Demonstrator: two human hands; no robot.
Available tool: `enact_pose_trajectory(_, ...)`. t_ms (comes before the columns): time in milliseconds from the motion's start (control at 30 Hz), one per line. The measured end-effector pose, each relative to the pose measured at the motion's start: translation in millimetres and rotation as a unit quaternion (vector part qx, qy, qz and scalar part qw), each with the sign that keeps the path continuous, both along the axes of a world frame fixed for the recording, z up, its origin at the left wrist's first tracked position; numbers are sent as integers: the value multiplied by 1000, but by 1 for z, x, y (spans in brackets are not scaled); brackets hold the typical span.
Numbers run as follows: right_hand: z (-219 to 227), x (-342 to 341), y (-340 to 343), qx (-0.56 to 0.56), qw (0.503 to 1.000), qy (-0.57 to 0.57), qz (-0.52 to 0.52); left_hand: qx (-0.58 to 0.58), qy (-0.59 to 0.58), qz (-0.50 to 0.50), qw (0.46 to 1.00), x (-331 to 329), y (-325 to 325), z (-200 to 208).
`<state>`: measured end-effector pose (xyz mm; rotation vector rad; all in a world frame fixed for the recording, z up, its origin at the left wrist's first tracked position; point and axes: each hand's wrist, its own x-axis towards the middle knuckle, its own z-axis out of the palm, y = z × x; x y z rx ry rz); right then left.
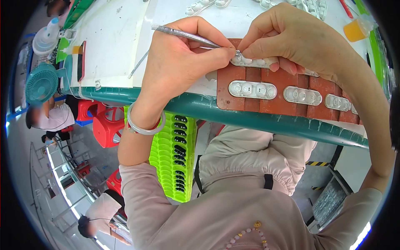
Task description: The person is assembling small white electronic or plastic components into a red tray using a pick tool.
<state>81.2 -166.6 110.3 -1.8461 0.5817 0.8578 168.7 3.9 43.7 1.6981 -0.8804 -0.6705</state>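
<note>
Left hand (177, 62) pinches silver rod (185, 34), tip at left end of white oblong casing (250, 63), long axis left-right; right hand (291, 39) nearer, its hold we can't tell

At upper centre, the right fingers (263, 47) hide part of a white oval piece (250, 62), and the shiny bit (238, 53) beside them is too small to tell. The right forearm (371, 98) partly covers another white piece (353, 109). The top edge crops more white pieces (200, 6); the bottom edge crops a bead necklace (246, 232). Faces of people (58, 116) at left are blurred.
</note>
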Motion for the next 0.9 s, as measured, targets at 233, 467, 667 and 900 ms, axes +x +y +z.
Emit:
enact_pose_trajectory(233, 7, -2, -6, -23, 998, -28, 55, 6, -28, -7, 1000, -1, -1, 2)
enact_pose_trajectory(467, 3, -4, -9, 0, 997, -56, 44, 21, -81, -4, 997, -8, -2, 8)
enact_pose_trajectory(667, -23, 10, 10, -104, 994, 16, -8, 16, -93, -3, 995, -7, -2, 6)
enact_pose_trajectory(900, 8, 6, 6, -98, 993, -41, 56, -47, -73, 57, 995, 22, 16, 7)
